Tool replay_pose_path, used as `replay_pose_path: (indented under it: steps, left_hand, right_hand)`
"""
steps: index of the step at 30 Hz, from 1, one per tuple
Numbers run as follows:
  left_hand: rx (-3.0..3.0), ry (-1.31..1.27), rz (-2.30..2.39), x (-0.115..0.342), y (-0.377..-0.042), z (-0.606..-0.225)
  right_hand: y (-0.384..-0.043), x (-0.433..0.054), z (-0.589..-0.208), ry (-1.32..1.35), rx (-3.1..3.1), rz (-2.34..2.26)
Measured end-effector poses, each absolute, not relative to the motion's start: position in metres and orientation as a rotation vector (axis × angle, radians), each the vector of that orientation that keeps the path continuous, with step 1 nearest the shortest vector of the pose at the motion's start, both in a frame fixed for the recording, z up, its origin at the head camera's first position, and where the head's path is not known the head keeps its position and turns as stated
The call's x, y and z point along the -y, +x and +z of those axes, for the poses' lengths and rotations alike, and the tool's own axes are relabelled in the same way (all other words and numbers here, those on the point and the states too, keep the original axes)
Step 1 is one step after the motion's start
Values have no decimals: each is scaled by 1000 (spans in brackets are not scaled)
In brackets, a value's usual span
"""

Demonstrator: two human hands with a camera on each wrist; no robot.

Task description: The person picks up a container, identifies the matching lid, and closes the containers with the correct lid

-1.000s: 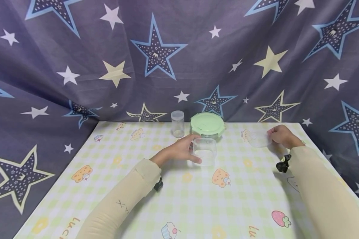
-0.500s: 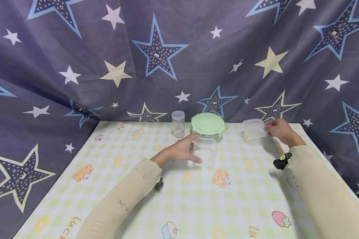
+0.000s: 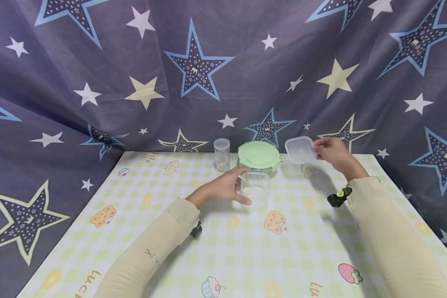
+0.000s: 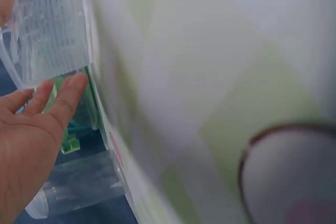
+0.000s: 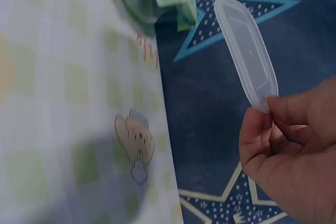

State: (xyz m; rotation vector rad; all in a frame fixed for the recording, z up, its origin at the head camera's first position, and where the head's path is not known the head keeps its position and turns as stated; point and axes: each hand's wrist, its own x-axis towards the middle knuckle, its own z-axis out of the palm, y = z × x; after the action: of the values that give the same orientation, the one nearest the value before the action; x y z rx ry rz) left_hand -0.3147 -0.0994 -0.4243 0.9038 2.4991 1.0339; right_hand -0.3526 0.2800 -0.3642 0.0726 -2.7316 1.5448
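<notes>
A clear square plastic container stands on the table in the head view. My left hand holds it from the left, thumb at the near side and fingers at the far side. In the left wrist view the ribbed wall of the container lies between thumb and fingers. Off to the right, my right hand pinches a translucent square lid by one edge, raised above the table. The right wrist view shows that lid tilted, its corner between thumb and fingers.
Behind the container sits a round glass bowl with a green clip lid. Left of it a clear cylindrical jar stands upright. A checked cloth covers the table, and a starry curtain hangs behind its back edge.
My right hand has lifted the lid off the table and carried it leftward, turning its face into view. The left hand and the container have stayed in place.
</notes>
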Motion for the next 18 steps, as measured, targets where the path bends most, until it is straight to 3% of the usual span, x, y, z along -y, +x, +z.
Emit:
replay_pose_path:
  steps: [18]
  left_hand:
    - [-2546,868,1410,100,-330,-410]
  right_hand:
    - [-348,-227,-362,142,2590,1658]
